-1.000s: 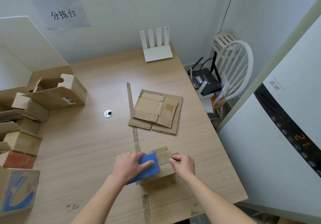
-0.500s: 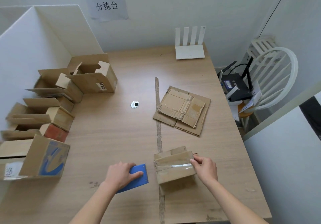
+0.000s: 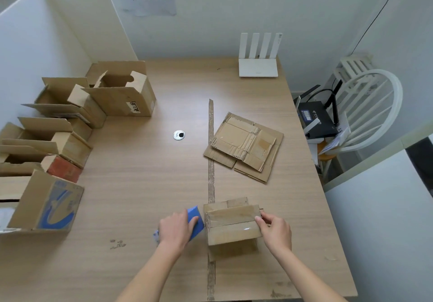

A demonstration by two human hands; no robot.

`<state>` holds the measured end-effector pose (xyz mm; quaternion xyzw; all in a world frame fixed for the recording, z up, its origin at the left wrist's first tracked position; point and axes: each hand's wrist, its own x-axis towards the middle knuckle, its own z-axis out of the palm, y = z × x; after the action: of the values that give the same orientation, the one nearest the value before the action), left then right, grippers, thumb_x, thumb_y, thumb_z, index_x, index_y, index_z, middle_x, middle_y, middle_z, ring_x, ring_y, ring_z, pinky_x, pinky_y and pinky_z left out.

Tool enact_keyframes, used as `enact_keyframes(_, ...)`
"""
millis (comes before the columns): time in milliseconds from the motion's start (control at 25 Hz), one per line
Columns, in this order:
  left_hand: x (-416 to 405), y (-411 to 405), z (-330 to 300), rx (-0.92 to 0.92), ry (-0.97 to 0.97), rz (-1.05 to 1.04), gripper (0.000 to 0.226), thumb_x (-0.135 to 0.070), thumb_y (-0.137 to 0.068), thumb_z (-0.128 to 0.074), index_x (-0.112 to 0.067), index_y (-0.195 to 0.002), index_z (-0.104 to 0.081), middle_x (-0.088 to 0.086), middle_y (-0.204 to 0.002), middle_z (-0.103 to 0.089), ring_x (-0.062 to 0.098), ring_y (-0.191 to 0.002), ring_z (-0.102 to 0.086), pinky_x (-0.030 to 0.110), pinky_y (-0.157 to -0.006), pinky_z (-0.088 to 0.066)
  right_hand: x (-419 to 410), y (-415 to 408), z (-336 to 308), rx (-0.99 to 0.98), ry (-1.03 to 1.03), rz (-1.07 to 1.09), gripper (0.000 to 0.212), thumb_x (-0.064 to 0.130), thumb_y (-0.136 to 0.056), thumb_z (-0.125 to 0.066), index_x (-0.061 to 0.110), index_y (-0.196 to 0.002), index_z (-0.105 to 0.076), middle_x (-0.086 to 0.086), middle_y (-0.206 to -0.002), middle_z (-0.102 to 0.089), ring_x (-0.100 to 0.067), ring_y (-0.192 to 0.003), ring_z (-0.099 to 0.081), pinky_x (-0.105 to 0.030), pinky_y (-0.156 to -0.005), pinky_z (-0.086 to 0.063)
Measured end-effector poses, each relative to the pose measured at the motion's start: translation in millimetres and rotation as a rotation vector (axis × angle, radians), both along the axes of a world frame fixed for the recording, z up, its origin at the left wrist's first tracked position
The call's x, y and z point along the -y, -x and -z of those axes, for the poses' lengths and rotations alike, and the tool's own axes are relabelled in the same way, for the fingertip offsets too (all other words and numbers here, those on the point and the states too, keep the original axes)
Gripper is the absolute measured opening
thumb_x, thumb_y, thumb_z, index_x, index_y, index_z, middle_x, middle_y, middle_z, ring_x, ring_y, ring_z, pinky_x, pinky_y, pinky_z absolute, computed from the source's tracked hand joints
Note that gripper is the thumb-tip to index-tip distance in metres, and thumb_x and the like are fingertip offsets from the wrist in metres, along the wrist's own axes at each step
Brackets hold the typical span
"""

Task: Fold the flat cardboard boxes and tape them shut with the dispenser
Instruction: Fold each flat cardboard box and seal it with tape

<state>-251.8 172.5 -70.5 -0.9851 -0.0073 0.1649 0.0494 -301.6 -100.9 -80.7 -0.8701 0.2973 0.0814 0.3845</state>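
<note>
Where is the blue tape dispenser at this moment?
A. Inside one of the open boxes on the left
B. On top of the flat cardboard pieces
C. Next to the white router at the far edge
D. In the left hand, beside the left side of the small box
D: the left hand holds the blue tape dispenser right against the left side of the small cardboard box, whose right end the right hand pinches.

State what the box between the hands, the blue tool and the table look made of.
Box: brown corrugated cardboard, matte, creased; a glossy clear tape strip glints on top. Blue tool: probably smooth plastic, flat even colour, mostly hidden under the left hand. Table: pale wood-grain top, likely laminate.
</note>
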Motion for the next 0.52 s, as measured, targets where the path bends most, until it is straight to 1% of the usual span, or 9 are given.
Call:
enact_keyframes(80, -18, 11, 20, 0.094, 0.157, -0.043, 0.046, -0.043, -0.082, -0.079, -0.020, -0.115, -0.057, 0.004, -0.058, -0.058, 0.024, -0.043, -0.042, 0.025, -0.044, -0.028, -2, 0, -1, 0.006, 0.017, -0.002, 0.032, 0.035, -0.092, -0.072, 0.017, -0.118, -0.076, 0.001, -0.115, -0.076, -0.024, -0.112, -0.068, -0.033, -0.092, -0.050)
enact_keyframes(160, -34, 18, 38, 0.086, 0.206, -0.048, 0.089, -0.012, -0.057, -0.092, -0.017, -0.133, -0.046, 0.005, -0.052, -0.045, 0.021, -0.044, -0.025, 0.024, -0.040, -0.022, -6, 0, -1, 0.014, 0.024, -0.018, 0.032, 0.034, -0.093, -0.071, 0.015, -0.119, -0.076, -0.001, -0.115, -0.076, -0.026, -0.113, -0.067, -0.034, -0.093, -0.050)
enact_keyframes(240, -40, 23, 51, 0.140, 0.234, -0.080, 0.110, 0.006, -0.042, -0.085, -0.014, -0.140, -0.041, 0.005, -0.055, -0.041, 0.021, -0.044, -0.027, 0.026, -0.040, -0.024, -10, -1, -2, 0.012, 0.022, -0.011, 0.033, 0.033, -0.094, -0.070, 0.014, -0.120, -0.075, -0.002, -0.115, -0.076, -0.026, -0.113, -0.067, -0.034, -0.093, -0.050)
enact_keyframes(280, -37, 25, 47, 0.149, 0.253, -0.085, 0.107, 0.007, -0.046, -0.084, -0.013, -0.142, -0.042, 0.008, -0.061, -0.049, 0.024, -0.046, -0.039, 0.029, -0.042, -0.032, -11, -1, -3, 0.008, 0.021, -0.012, 0.034, 0.034, -0.094, -0.070, 0.014, -0.122, -0.074, -0.002, -0.117, -0.075, -0.025, -0.113, -0.067, -0.035, -0.094, -0.051)
enact_keyframes(320, -31, 27, 38, 0.137, 0.291, -0.065, 0.095, 0.003, -0.058, -0.082, -0.011, -0.143, -0.044, 0.014, -0.079, -0.061, 0.030, -0.061, -0.057, 0.035, -0.052, -0.046, -12, -1, -4, 0.001, 0.019, -0.016, 0.036, 0.035, -0.095, -0.068, 0.014, -0.125, -0.072, -0.002, -0.119, -0.074, -0.025, -0.114, -0.066, -0.035, -0.095, -0.051)
enact_keyframes(360, -22, 28, 31, 0.149, 0.364, -0.069, 0.077, -0.004, -0.074, -0.078, -0.009, -0.144, -0.046, 0.020, -0.108, -0.065, 0.035, -0.091, -0.066, 0.042, -0.074, -0.055, -13, -1, -5, -0.007, 0.019, -0.027, 0.040, 0.035, -0.096, -0.067, 0.015, -0.130, -0.069, -0.002, -0.123, -0.073, -0.025, -0.117, -0.065, -0.035, -0.096, -0.050)
enact_keyframes(400, -10, 30, 22, 0.166, 0.468, -0.110, 0.060, -0.013, -0.090, -0.067, -0.009, -0.146, -0.047, 0.016, -0.135, -0.057, 0.033, -0.121, -0.058, 0.042, -0.097, -0.050, -14, -1, -6, -0.015, 0.019, -0.043, 0.044, 0.035, -0.097, -0.064, 0.016, -0.138, -0.063, -0.001, -0.128, -0.070, -0.025, -0.121, -0.063, -0.035, -0.098, -0.048)
enact_keyframes(440, 7, 31, 9, 0.171, 0.614, -0.171, 0.052, -0.023, -0.100, -0.056, -0.012, -0.150, -0.043, 0.006, -0.150, -0.046, 0.025, -0.138, -0.045, 0.037, -0.110, -0.040, -17, 0, -7, -0.015, 0.017, -0.068, 0.050, 0.034, -0.100, -0.060, 0.018, -0.147, -0.053, 0.001, -0.137, -0.064, -0.024, -0.128, -0.058, -0.034, -0.101, -0.046)
enact_keyframes(520, 43, 31, -10, 0.092, 0.906, -0.310, 0.058, -0.039, -0.106, -0.043, -0.018, -0.158, -0.027, -0.010, -0.159, -0.030, 0.011, -0.150, -0.024, 0.030, -0.119, -0.024, -24, 3, -6, 0.019, 0.056, -0.165, 0.061, 0.028, -0.105, -0.046, 0.022, -0.161, -0.022, 0.004, -0.162, -0.035, -0.018, -0.148, -0.034, -0.032, -0.117, -0.034)
